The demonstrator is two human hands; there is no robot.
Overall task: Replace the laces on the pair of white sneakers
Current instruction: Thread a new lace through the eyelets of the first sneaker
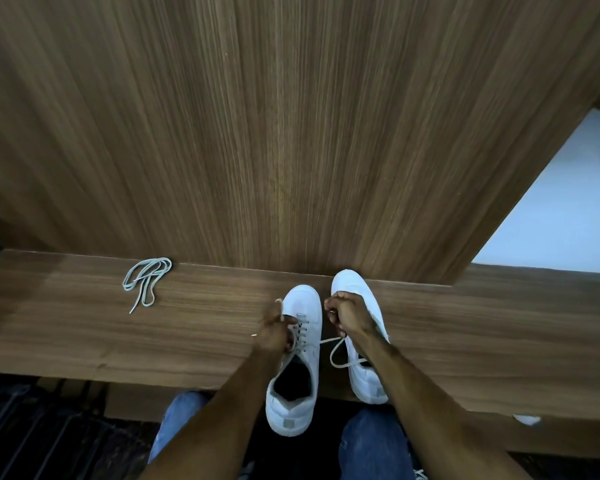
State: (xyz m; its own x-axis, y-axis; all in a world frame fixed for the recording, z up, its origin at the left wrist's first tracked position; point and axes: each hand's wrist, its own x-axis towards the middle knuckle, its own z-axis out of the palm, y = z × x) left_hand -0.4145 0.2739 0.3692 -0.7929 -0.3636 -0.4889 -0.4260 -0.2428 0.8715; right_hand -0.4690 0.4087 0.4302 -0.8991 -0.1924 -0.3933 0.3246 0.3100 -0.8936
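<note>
I sit before a brown wooden shelf [84, 327] and work on the nearer white leather sneaker [303, 344], which stands on it with the heel toward me and the toe toward the wooden wall [291, 133]. My left hand [274, 332] is curled around one end of the cream lace [336, 353] at the left side of the eyelets. My right hand [347, 315] is clenched on the other end, and a loose loop of it hangs below this fist, across the gap between the two shoes.

I judge that the lace is being drawn out or tightened through the eyelets; which of the two, I cannot tell. To do it well, I think both ends should be pulled evenly and not too strongly, so the shoe does not slide off the edge, because its heel already reaches over the near edge.

The second white sneaker [359, 341] lies just beside, at the right, partly under my right forearm. A pale grey-blue spare lace [146, 280], folded in loops, rests well apart at the far left.

There is no real container here. The opening of the near sneaker is dark, and I see nothing inside.
</note>
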